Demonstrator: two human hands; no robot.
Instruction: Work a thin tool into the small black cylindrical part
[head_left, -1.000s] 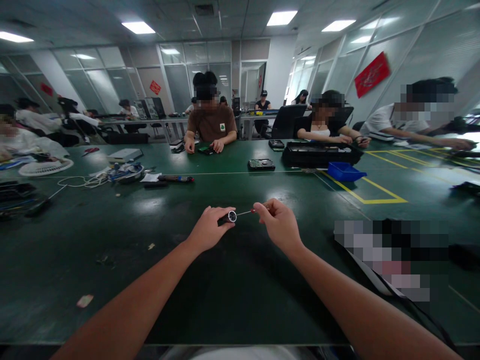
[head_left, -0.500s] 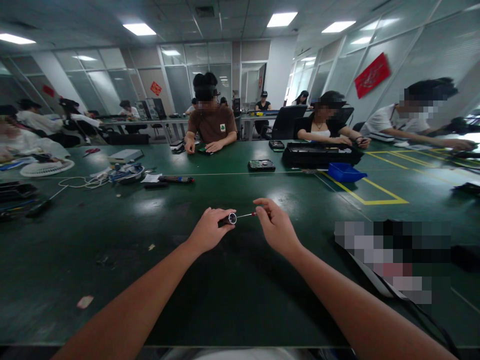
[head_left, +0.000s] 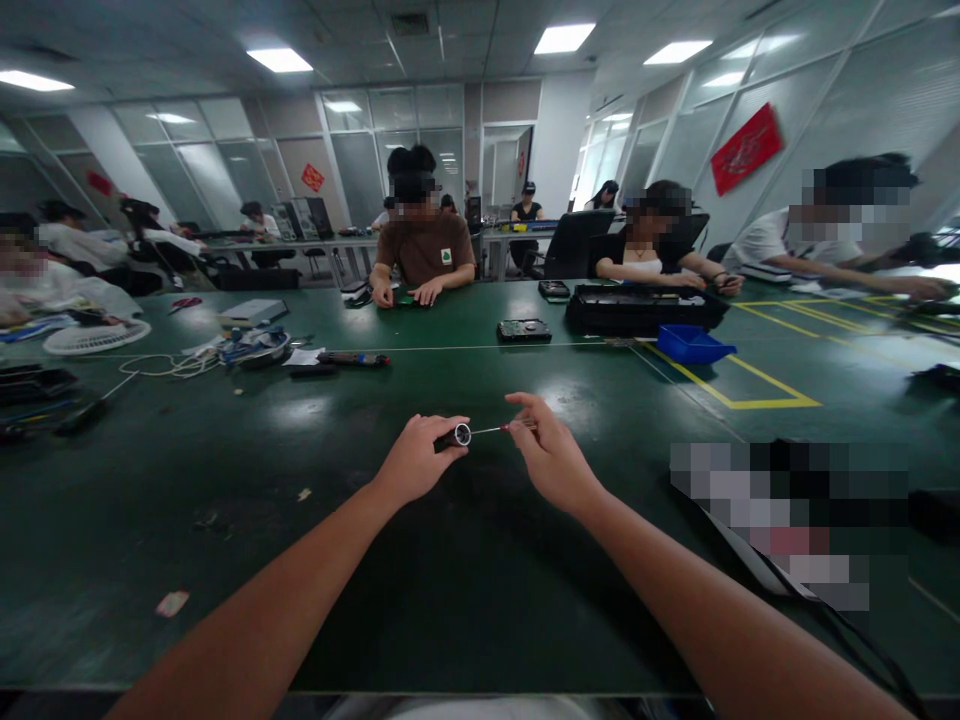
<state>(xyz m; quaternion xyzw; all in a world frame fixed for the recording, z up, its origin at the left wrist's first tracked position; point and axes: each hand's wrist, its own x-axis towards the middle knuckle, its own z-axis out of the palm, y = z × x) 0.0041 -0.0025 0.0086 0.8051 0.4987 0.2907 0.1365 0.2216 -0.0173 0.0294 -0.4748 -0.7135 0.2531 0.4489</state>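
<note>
Over the middle of the green table [head_left: 465, 580], my left hand [head_left: 415, 460] is closed round a short black cylinder with a silver end [head_left: 457, 436]. My right hand [head_left: 551, 455] pinches the red handle end of a thin screwdriver [head_left: 499, 428]. Its metal shaft points left, with the tip at the cylinder's silver end. Both hands hover just above the table surface, a few centimetres apart.
A hard drive [head_left: 523, 329], a black case [head_left: 637, 308] and a blue tray [head_left: 690, 343] lie beyond. Cables and tools [head_left: 247, 348] sit at the left. Yellow floor-style tape [head_left: 735, 385] marks the right. Several people sit around the table, one opposite [head_left: 424, 250].
My right hand has shifted slightly, its fingers re-gripping the screwdriver handle; the left hand and the cylinder stay almost where they were.
</note>
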